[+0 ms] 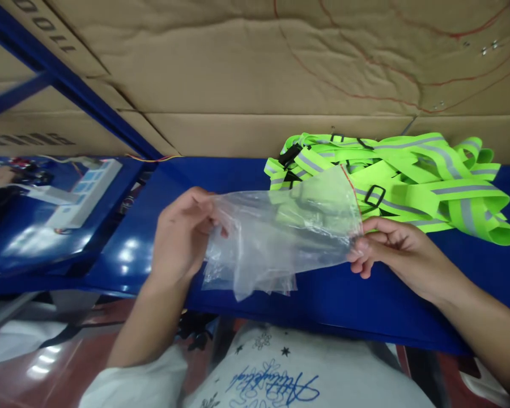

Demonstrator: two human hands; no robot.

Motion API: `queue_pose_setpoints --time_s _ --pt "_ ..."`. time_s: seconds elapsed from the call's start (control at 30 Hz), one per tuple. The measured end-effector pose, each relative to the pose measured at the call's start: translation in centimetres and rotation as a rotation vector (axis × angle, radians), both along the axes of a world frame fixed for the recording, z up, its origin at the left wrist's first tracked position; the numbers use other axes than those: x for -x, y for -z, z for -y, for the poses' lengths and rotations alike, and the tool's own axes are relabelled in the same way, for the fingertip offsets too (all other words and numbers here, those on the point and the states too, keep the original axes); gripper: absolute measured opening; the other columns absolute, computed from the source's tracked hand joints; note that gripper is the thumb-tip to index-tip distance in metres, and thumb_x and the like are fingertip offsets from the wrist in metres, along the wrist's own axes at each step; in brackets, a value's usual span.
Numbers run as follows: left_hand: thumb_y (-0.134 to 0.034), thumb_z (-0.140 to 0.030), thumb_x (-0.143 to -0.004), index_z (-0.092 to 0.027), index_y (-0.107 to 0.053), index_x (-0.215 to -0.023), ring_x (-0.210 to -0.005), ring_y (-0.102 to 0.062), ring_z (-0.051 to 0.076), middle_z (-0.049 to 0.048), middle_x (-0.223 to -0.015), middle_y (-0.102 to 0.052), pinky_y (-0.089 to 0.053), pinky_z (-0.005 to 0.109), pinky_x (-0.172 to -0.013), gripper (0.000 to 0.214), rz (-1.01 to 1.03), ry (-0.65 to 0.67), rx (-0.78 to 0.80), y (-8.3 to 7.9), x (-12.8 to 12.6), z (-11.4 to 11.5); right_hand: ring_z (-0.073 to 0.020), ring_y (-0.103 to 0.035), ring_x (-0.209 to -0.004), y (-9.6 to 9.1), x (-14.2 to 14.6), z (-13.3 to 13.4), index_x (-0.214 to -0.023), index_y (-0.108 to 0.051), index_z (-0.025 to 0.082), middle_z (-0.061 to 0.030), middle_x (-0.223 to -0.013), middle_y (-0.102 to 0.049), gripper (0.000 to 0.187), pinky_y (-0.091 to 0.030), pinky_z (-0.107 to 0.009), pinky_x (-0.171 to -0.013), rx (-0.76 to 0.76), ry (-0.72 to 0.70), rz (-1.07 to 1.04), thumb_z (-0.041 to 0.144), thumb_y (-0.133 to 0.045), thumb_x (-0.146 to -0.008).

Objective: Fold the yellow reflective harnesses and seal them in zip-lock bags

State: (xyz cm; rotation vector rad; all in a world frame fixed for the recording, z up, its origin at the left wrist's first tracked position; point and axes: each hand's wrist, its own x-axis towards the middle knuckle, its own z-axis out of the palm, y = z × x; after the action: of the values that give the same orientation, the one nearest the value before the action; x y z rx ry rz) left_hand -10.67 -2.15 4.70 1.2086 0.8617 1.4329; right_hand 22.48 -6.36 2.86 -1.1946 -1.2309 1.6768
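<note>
A clear plastic zip bag (pixel 263 226) with a red line along its right edge is stretched between my two hands. My left hand (pixel 185 229) pinches its left end. My right hand (pixel 385 243) grips the red-edged end between thumb and fingers. Under the held bag, more clear plastic bags (pixel 246 280) lie near the table's front edge. Just behind the bag and my right hand rests a heap of neon-yellow reflective straps (pixel 408 175) with grey stripes and black buckles, partly seen through the plastic.
The blue table (pixel 323 300) runs across the view, with cardboard (pixel 216 68) standing along its back. A white power strip (pixel 85 192) with a plug lies at the left, near a blue metal frame post (pixel 76 85). Red thread hangs over the cardboard.
</note>
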Motion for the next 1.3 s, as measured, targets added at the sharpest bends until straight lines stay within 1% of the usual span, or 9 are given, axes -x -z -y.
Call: queue_pose_setpoints --time_s 0.13,0.33,0.47,0.53,0.7,0.83,1.13,1.2,1.3 --pt "-0.074 -0.052 -0.088 -0.025 -0.063 -0.113 -0.067 -0.070 0.016 0.0019 -0.091 -0.074 -0.059 0.027 -0.056 0.038 -0.089 0.120 0.154 1.1 1.7 2.2 -0.0158 -0.075 -0.064 -0.7 3.4 -0.6 -0.087 -0.063 0.018 -0.0049 -0.076 -0.078 0.033 -0.062 -0.022 -0.056 -0.057 -0.006 0.006 0.045 -0.082 -0.085" --pt "-0.081 -0.027 -0.084 -0.029 -0.051 -0.137 -0.061 -0.073 0.018 0.0025 -0.089 -0.078 -0.058 0.025 -0.046 0.061 -0.193 0.001 0.297 2.3 4.1 4.8 -0.0161 -0.076 -0.066 0.1 6.0 -1.2 -0.090 -0.060 0.017 -0.0040 -0.076 -0.077 0.038 -0.063 -0.024 -0.058 -0.011 -0.064 0.018 0.048 -0.081 -0.084" --pt "-0.085 -0.025 -0.080 -0.034 -0.037 -0.154 -0.066 -0.076 0.020 0.0073 -0.110 -0.080 -0.058 0.025 -0.046 0.089 -0.217 -0.018 0.372 2.3 6.5 5.0 -0.0162 -0.076 -0.065 0.6 6.7 -0.9 -0.093 -0.057 0.018 -0.0037 -0.077 -0.077 0.038 -0.064 -0.025 -0.059 0.105 -0.123 -0.015 0.048 -0.081 -0.085" --pt "-0.082 -0.030 -0.084 -0.033 -0.041 -0.154 -0.067 -0.075 0.019 0.0069 -0.111 -0.079 -0.058 0.025 -0.049 0.081 -0.289 -0.052 0.334 2.6 7.5 4.8 -0.0159 -0.076 -0.066 0.7 7.1 -0.7 -0.094 -0.056 0.019 -0.0031 -0.078 -0.077 0.038 -0.064 -0.026 -0.060 0.141 -0.146 -0.018 0.047 -0.080 -0.086" --pt "-0.065 -0.044 -0.099 -0.024 -0.053 -0.145 -0.115 -0.070 0.023 0.0072 -0.133 -0.070 -0.060 0.035 -0.099 0.051 -0.711 -0.433 0.034 5.1 8.9 3.4 -0.0158 -0.076 -0.074 1.2 8.1 -0.3 -0.099 -0.054 0.019 -0.0049 -0.083 -0.076 0.040 -0.065 -0.027 -0.066 0.192 -0.239 -0.010 0.050 -0.076 -0.089" --pt "-0.048 -0.053 -0.104 -0.025 -0.042 -0.155 -0.143 -0.052 0.030 0.0129 -0.155 -0.053 -0.039 0.055 -0.124 0.058 -0.839 -0.165 0.148 6.3 8.5 3.3 -0.0168 -0.075 -0.077 1.8 7.7 0.5 -0.117 -0.054 0.019 -0.0078 -0.092 -0.075 0.046 -0.065 -0.030 -0.067 0.176 -0.298 0.059 0.057 -0.066 -0.094" --pt "-0.061 -0.042 -0.099 -0.029 -0.058 -0.141 -0.104 -0.069 0.023 0.0085 -0.135 -0.065 -0.058 0.037 -0.091 0.044 -0.902 -0.050 0.097 4.3 6.0 6.1 -0.0161 -0.064 -0.060 0.6 3.8 3.8 -0.081 -0.062 0.022 -0.0009 -0.070 -0.065 0.041 -0.039 -0.032 -0.056 -0.583 -0.344 0.906 0.049 -0.046 -0.107" --pt "-0.060 -0.035 -0.100 -0.029 -0.061 -0.136 -0.109 -0.068 0.023 0.0070 -0.134 -0.065 -0.056 0.038 -0.096 0.036 -0.949 -0.057 -0.039 4.3 5.2 5.6 -0.0183 -0.060 -0.054 -0.1 3.2 4.2 -0.076 -0.059 0.023 -0.0017 -0.065 -0.063 0.041 -0.034 -0.034 -0.052 -0.707 -0.256 1.076 0.051 -0.049 -0.105" --pt "-0.059 -0.032 -0.100 -0.027 -0.059 -0.138 -0.138 -0.054 0.027 0.0091 -0.149 -0.056 -0.045 0.045 -0.116 0.038 -1.096 -0.037 -0.269 4.3 4.1 3.4 -0.0268 -0.070 -0.082 -1.4 3.4 4.2 -0.103 -0.068 0.025 -0.0079 -0.094 -0.072 0.022 -0.052 -0.041 -0.070 -0.912 -0.042 1.107 0.046 -0.062 -0.099"
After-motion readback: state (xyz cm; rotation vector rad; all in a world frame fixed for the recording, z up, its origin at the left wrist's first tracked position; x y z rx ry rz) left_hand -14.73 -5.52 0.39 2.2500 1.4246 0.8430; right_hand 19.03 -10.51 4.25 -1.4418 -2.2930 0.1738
